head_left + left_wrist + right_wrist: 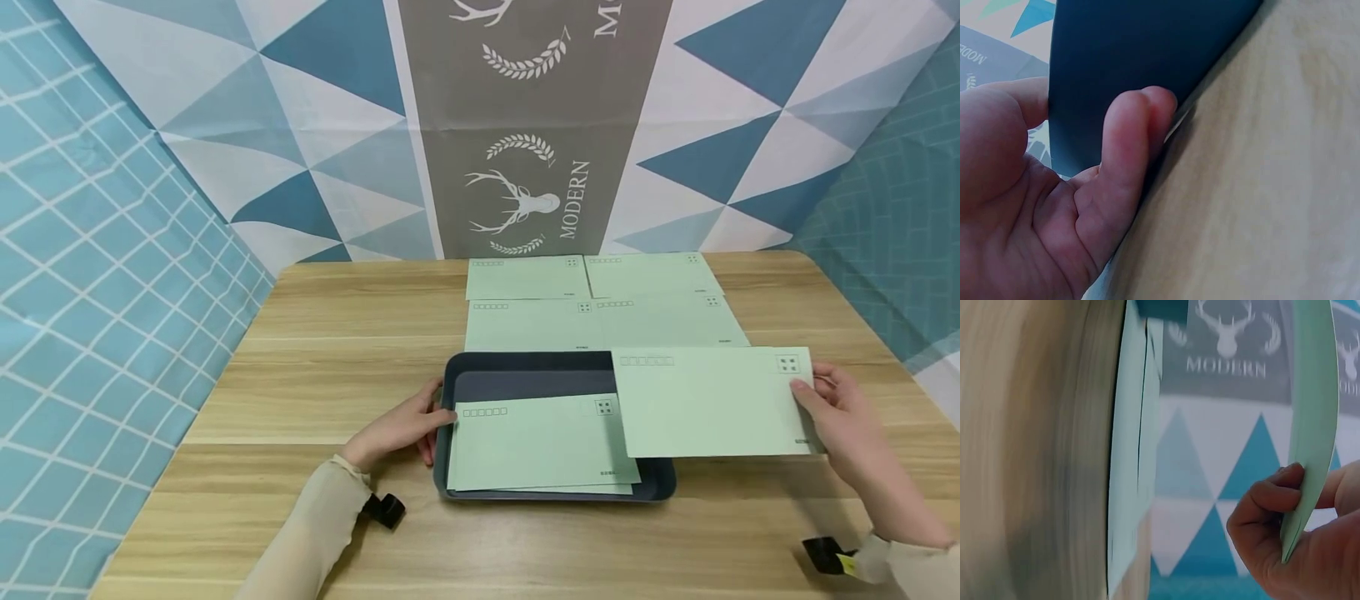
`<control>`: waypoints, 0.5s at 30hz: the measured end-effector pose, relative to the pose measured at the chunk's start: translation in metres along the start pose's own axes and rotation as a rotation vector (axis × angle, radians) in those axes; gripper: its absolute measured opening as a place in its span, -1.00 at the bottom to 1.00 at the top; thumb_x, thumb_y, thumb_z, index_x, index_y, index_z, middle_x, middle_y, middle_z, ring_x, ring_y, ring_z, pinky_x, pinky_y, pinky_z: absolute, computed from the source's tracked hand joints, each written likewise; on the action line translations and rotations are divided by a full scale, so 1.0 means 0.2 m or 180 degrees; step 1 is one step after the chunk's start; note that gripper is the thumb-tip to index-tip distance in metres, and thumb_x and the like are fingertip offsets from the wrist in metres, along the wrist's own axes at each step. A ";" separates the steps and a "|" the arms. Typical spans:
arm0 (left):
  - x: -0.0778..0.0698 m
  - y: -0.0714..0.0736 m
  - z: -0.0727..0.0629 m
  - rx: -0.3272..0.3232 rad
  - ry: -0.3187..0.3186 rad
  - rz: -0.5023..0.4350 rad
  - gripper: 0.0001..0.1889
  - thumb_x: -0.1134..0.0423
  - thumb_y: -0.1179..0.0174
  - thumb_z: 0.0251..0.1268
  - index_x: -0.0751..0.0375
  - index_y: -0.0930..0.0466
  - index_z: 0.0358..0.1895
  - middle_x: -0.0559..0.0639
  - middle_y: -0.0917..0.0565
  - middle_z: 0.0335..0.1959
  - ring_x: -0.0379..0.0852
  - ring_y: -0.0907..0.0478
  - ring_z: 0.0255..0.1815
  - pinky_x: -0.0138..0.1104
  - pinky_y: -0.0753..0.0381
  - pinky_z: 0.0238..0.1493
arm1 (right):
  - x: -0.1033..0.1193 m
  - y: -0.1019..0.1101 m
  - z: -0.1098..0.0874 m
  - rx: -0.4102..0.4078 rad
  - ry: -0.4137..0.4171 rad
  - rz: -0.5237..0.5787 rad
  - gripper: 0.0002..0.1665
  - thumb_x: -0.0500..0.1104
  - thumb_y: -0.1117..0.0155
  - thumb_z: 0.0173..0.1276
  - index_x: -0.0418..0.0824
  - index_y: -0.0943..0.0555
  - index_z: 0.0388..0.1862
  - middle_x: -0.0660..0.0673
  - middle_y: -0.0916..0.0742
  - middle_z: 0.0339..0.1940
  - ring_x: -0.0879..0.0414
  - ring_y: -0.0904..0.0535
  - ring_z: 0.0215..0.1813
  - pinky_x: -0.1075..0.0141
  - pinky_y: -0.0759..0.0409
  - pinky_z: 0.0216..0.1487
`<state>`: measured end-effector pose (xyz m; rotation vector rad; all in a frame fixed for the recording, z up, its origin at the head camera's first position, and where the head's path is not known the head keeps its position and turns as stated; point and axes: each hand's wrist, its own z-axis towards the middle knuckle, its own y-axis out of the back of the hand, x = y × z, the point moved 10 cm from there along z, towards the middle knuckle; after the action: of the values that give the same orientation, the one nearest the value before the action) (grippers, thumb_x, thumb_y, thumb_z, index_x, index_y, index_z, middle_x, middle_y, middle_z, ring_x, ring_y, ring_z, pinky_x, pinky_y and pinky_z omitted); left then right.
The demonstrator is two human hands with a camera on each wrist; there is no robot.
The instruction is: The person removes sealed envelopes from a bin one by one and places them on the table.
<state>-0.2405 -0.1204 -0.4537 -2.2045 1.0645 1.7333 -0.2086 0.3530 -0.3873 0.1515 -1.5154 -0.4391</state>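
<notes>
In the head view my left hand (pixel 401 427) grips the left rim of a dark grey tray (pixel 525 383), thumb over the edge. The left wrist view shows its fingers bent against the tray's outer wall (pixel 1122 50). Inside the tray lie pale green envelopes (pixel 540 442), overlapping, the top one printed with small boxes and a stamp square. My right hand (pixel 847 417) pinches another pale green envelope (pixel 712 400) by its right edge. It is raised, and its left part overlaps the tray's right side. In the right wrist view this envelope (pixel 1317 394) appears nearly edge-on between thumb and fingers.
Behind the tray, pale green envelopes lie in two rows of two, among them a back-left envelope (pixel 525 282) and a front-right envelope (pixel 675 323). The wooden table (pixel 322 367) ends at a patterned cloth backdrop (pixel 337 125). Black wrist cameras sit at both cuffs.
</notes>
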 end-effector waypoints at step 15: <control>0.00 0.00 0.00 0.0002 0.0019 -0.0029 -0.28 0.18 0.04 0.34 0.13 0.26 0.42 0.12 -0.57 -0.52 -0.05 -0.53 -0.77 -0.11 -0.62 -0.67 | -0.28 0.25 -0.02 -0.0088 -0.0436 -0.1255 -0.43 -0.18 0.33 0.46 -0.70 0.04 0.16 -0.54 -0.38 -0.15 0.48 -0.36 -0.53 0.40 -0.50 -0.62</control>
<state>-0.2412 -0.1203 -0.4548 -2.2122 1.0547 1.7235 -0.1963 0.4184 -0.4215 0.4095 -1.6156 -0.7973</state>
